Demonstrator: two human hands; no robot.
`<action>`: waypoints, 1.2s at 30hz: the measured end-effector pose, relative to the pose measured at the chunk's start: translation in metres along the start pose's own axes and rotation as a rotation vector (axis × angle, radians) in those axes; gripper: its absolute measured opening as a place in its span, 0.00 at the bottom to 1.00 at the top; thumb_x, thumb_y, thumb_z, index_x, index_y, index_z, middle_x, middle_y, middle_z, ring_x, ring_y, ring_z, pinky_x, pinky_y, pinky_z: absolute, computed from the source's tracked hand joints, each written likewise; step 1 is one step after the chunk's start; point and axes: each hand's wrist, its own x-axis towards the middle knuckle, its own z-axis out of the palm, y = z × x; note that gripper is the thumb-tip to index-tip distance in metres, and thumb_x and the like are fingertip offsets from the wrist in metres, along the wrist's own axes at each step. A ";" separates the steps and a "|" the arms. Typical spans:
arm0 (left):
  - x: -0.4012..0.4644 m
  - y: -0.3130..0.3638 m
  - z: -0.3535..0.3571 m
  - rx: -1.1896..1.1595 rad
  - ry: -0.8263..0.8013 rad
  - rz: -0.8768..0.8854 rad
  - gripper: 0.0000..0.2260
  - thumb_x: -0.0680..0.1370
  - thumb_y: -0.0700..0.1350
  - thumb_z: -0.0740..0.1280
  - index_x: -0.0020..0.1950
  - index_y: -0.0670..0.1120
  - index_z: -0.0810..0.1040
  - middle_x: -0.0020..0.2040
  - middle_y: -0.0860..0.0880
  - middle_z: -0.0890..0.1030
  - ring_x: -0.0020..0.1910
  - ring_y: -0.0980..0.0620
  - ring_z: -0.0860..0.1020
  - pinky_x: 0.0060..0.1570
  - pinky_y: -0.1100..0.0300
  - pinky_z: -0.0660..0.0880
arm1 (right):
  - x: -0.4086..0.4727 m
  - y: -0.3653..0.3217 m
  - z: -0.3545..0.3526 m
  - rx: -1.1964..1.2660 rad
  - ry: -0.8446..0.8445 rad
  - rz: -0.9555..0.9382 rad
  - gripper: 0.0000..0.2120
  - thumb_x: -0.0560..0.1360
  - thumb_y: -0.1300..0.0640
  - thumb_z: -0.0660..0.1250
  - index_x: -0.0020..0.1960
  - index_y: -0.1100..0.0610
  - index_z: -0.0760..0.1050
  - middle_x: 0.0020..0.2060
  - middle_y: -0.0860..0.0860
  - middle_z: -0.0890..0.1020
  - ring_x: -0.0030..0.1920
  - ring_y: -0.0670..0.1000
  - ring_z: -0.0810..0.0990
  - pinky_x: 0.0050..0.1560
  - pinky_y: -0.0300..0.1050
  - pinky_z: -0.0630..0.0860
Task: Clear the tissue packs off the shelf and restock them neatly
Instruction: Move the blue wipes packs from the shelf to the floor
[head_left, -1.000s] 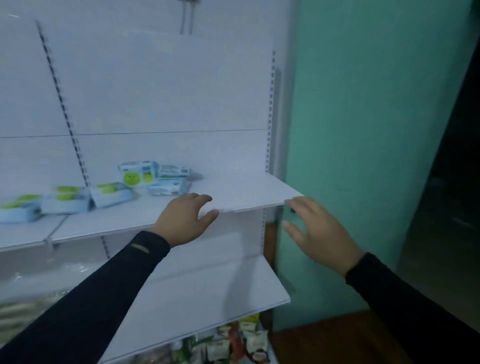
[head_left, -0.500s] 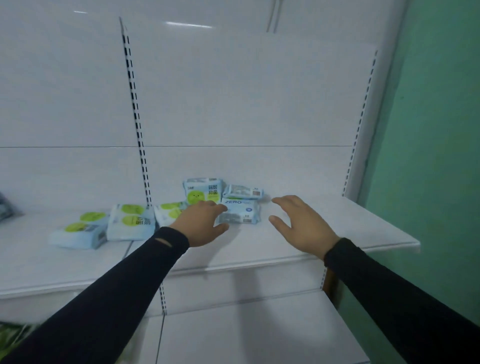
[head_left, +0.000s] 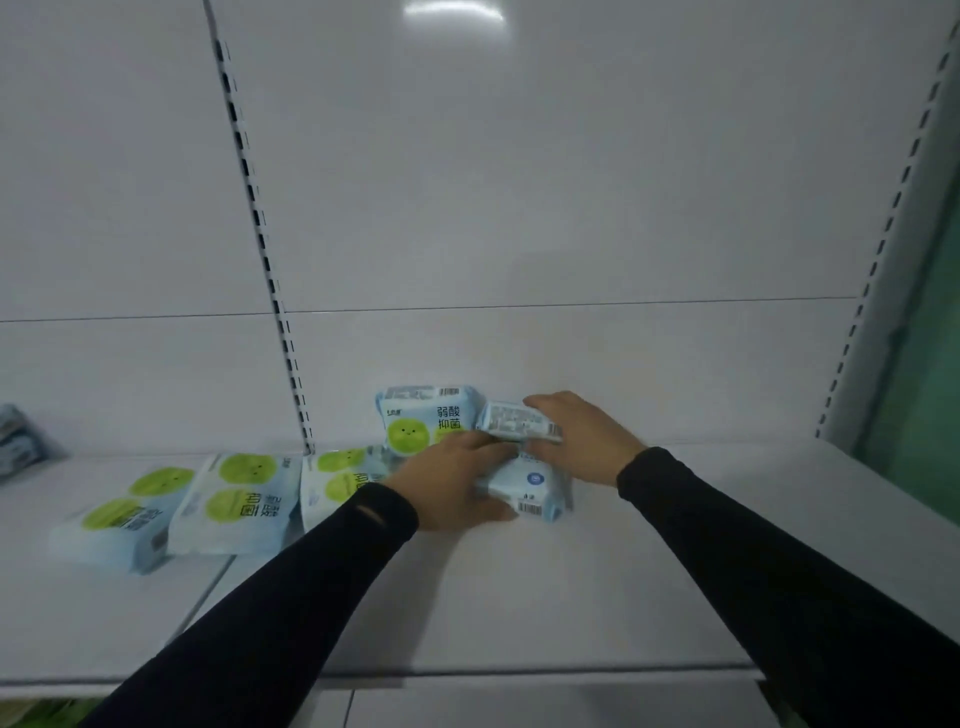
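Covering much of the small pale-blue tissue pack (head_left: 535, 488) lying flat on the white shelf (head_left: 519, 597), the left hand (head_left: 452, 483) curls its fingers round that pack's left end. Only the top of the right hand (head_left: 582, 436) shows; its fingers, hidden underneath, grip a second small pack (head_left: 519, 422) raised just above the first. An upright green-dot pack (head_left: 423, 418) stands behind against the back panel. Three more packs (head_left: 234, 501) lie flat to the left, the nearest partly hidden by the dark left sleeve (head_left: 311, 587)
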 end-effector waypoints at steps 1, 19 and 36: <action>0.001 -0.001 0.002 0.011 0.000 0.009 0.30 0.73 0.58 0.69 0.72 0.50 0.67 0.69 0.48 0.69 0.66 0.47 0.69 0.66 0.51 0.67 | 0.004 0.003 0.004 0.008 0.006 -0.016 0.21 0.76 0.47 0.65 0.67 0.51 0.69 0.58 0.52 0.76 0.58 0.53 0.75 0.55 0.43 0.71; 0.007 0.106 -0.053 -0.150 0.316 0.474 0.15 0.79 0.51 0.60 0.61 0.45 0.76 0.54 0.45 0.78 0.50 0.43 0.77 0.48 0.50 0.74 | -0.261 -0.005 -0.092 -0.321 0.635 0.384 0.17 0.76 0.53 0.66 0.63 0.57 0.73 0.54 0.57 0.76 0.53 0.56 0.75 0.51 0.47 0.72; -0.141 0.590 0.153 -0.327 -0.417 1.166 0.14 0.80 0.51 0.62 0.59 0.45 0.78 0.53 0.45 0.80 0.51 0.43 0.77 0.49 0.52 0.72 | -0.864 -0.072 -0.066 -0.475 0.511 1.305 0.17 0.74 0.55 0.68 0.61 0.59 0.74 0.52 0.58 0.77 0.51 0.59 0.76 0.49 0.48 0.72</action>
